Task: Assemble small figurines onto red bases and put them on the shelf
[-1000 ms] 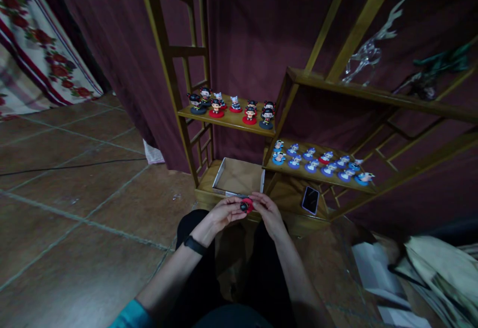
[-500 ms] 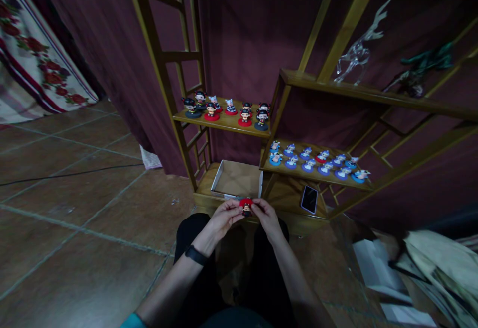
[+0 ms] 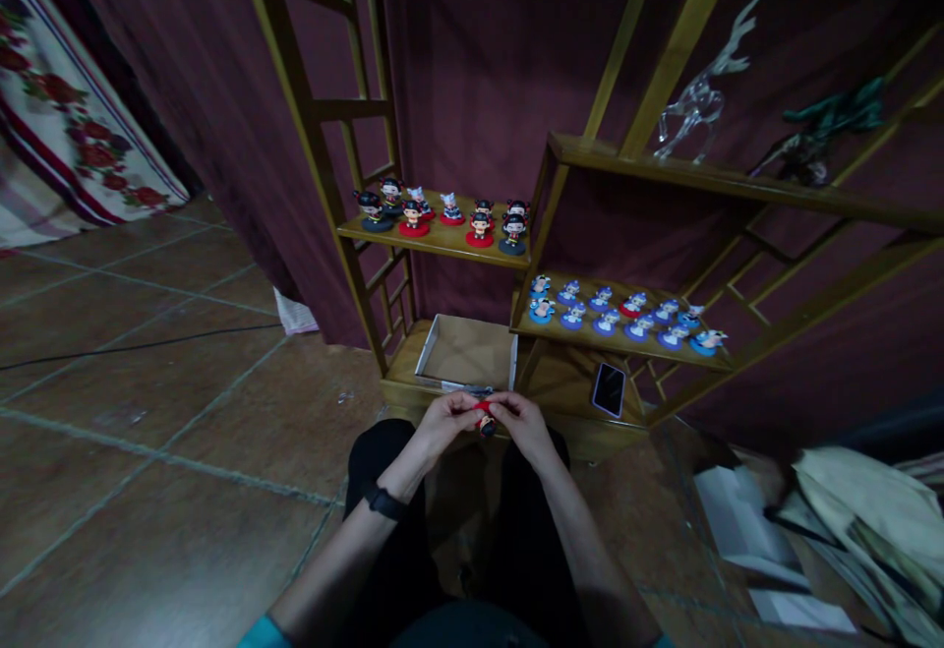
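Between my two hands is a small figurine (image 3: 486, 423) with a black-haired head and a red base, held in front of the shelf unit. My left hand (image 3: 445, 420) pinches it from the left, a dark band on that wrist. From the right, my right hand (image 3: 522, 419) grips it with thumb and fingers, which cover part of the red base. The figurine's head points down toward me. Just beyond my hands lies an open cardboard box (image 3: 472, 351); what its near side holds is partly hidden.
Several figurines on red and dark bases stand on the left shelf (image 3: 435, 235). Blue and purple ones line the lower right shelf (image 3: 626, 328). A phone (image 3: 609, 389) lies below. A glass deer (image 3: 697, 107) stands higher up. Bags and white boxes (image 3: 744, 520) sit on the floor at right.
My fingers have closed in over the figurine's red base, and its head has tipped lower toward me. The shelf items stay in place; the view has shifted slightly.
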`<state>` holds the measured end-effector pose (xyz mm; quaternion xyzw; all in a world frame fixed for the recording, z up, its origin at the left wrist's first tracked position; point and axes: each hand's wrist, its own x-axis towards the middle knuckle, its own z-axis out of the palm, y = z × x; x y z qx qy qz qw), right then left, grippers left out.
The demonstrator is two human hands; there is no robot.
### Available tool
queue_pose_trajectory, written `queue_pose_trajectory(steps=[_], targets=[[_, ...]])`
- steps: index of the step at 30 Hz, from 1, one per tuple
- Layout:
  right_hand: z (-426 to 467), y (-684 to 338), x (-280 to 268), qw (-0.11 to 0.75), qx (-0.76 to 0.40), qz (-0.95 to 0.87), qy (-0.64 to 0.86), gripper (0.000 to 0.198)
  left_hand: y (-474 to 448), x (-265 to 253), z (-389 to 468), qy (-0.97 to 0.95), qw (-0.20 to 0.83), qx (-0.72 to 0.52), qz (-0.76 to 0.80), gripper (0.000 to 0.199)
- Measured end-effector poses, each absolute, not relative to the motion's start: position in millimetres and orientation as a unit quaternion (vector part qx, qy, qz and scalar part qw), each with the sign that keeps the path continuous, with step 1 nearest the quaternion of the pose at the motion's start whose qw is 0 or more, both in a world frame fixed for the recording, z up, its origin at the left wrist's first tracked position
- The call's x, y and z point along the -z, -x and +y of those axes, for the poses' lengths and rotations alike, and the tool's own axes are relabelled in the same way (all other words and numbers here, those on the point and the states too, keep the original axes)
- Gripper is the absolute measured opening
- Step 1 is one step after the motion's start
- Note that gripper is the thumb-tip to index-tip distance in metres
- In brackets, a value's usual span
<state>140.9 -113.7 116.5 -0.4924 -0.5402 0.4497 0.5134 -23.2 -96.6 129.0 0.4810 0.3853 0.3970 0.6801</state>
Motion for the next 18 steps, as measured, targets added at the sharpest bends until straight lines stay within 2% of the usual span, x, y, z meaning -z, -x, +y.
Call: queue_pose_trajectory(steps=[7, 13, 18], targets=[[-120.4, -136.9, -106.2, 0.544, -0.537, -0.421, 0.488, 0.028, 24.7, -114.9, -93.5, -0.301, 0.742, -0.434, 0.413, 0.020], [-123.3, -127.5, -99.3, 0.547, -0.574, -0.378, 0.477, 0.036, 18.0, -108.9, -93.8, -0.230, 0.762, -0.454, 0.401, 0.015], [-121.1, -121.7, -96.4, 0.560, -0.573, -0.367, 0.472, 0.041, 13.6, -110.2, -99.0, -0.217, 0.759, -0.456, 0.410, 0.023]])
